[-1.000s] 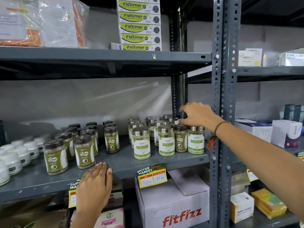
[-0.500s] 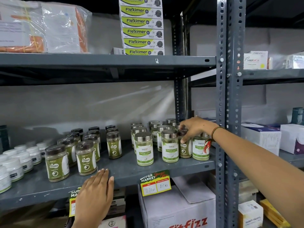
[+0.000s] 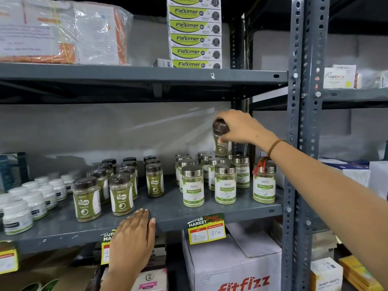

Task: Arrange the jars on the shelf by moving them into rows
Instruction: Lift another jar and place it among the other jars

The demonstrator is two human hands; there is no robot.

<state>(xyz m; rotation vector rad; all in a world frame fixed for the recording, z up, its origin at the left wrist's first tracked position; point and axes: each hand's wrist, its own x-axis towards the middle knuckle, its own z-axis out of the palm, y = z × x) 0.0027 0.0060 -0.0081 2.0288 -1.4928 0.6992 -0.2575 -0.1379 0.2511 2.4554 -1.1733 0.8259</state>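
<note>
My right hand grips a brown-lidded green jar by its top and holds it in the air above the silver-lidded jars, which stand in a cluster on the right part of the grey middle shelf. Several brown-lidded jars stand in rows left of centre. Another silver-lidded jar stands apart at the far right, partly behind my wrist. My left hand lies flat on the shelf's front edge, holding nothing.
White-lidded tubs fill the shelf's left end. A grey upright post stands right of my arm. Stacked Fleximer boxes sit on the upper shelf, a Fitfizz carton below, and a price tag hangs on the shelf edge.
My right hand closed on a brown-lidded jar among the silver-lidded ones and lifted it up off the shelf. My left hand stayed on the shelf edge.
</note>
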